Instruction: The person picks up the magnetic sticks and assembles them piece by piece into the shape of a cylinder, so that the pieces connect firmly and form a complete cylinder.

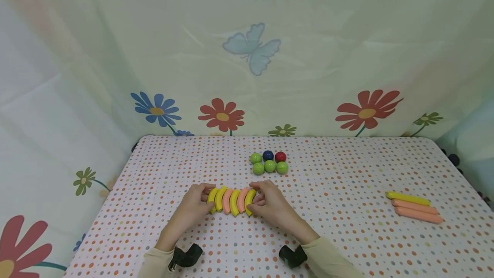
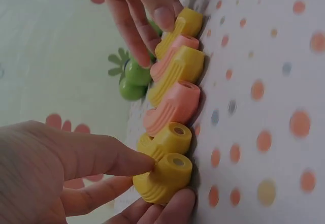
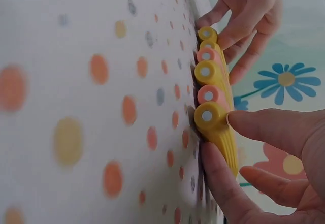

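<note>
A row of several curved, ribbed toy magnetic sticks, yellow and pink, lies side by side on the dotted table (image 1: 328, 226). At the row's left end my left hand (image 1: 194, 205) pinches the outermost yellow curved stick (image 2: 175, 173), thumb on one side and fingers on the other. My right hand (image 1: 273, 203) pinches the yellow curved stick (image 3: 208, 116) at the right end between thumb and fingers. Between them lie a pink curved stick (image 1: 227, 200), a yellow one (image 1: 233, 203) and another pink one (image 1: 242, 200). Pale round discs show on their ends in the right wrist view.
Behind the hands sits a cluster of balls: several green ones (image 1: 269, 166), a dark blue one (image 1: 268, 155) and a red one (image 1: 280, 157). Far right lie a straight yellow stick (image 1: 408, 198) and two straight pink sticks (image 1: 418, 215). A flowered curtain (image 1: 301, 72) hangs behind the table.
</note>
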Demonstrator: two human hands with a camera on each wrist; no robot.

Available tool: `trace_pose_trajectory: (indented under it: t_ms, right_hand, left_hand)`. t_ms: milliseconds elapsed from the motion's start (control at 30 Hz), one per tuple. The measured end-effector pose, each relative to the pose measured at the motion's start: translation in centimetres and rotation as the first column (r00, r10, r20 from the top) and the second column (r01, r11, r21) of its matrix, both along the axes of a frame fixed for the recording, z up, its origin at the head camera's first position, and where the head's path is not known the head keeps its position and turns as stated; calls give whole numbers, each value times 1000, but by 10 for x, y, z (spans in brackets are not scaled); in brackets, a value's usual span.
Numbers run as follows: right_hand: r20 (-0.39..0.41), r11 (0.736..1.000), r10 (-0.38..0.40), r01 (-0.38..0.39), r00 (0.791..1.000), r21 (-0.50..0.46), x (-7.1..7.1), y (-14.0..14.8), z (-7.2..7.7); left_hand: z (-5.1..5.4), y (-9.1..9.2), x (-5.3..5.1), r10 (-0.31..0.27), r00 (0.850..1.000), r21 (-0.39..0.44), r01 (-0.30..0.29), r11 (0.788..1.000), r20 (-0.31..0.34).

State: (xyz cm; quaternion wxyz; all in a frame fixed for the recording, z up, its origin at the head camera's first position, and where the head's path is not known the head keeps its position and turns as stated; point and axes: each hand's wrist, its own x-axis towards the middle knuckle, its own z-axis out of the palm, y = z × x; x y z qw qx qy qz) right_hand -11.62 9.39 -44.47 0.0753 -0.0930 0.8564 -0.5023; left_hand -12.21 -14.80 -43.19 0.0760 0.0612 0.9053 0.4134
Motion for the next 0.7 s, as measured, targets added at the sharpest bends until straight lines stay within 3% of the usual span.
trace_pose_trajectory:
  t_ms: [233, 433, 600, 700]
  right_hand:
    - [-1, 998, 61, -61, 998, -12, -8, -16, -1]
    - [8, 999, 50, -49, 999, -17, -10, -3, 4]
    - [-90, 998, 63, -63, 994, -5, -14, 21, 14]
    - [-177, 999, 41, -37, 983, 24, -21, 37, 20]
  left_hand:
    - [0, -18, -9, 66, 998, -45, -66, 997, -2]
    - [4, -14, -6, 80, 997, -81, -80, 994, 6]
    - [14, -3, -2, 110, 989, -219, -130, 967, -102]
    - [19, 7, -2, 110, 977, -231, -151, 961, -184]
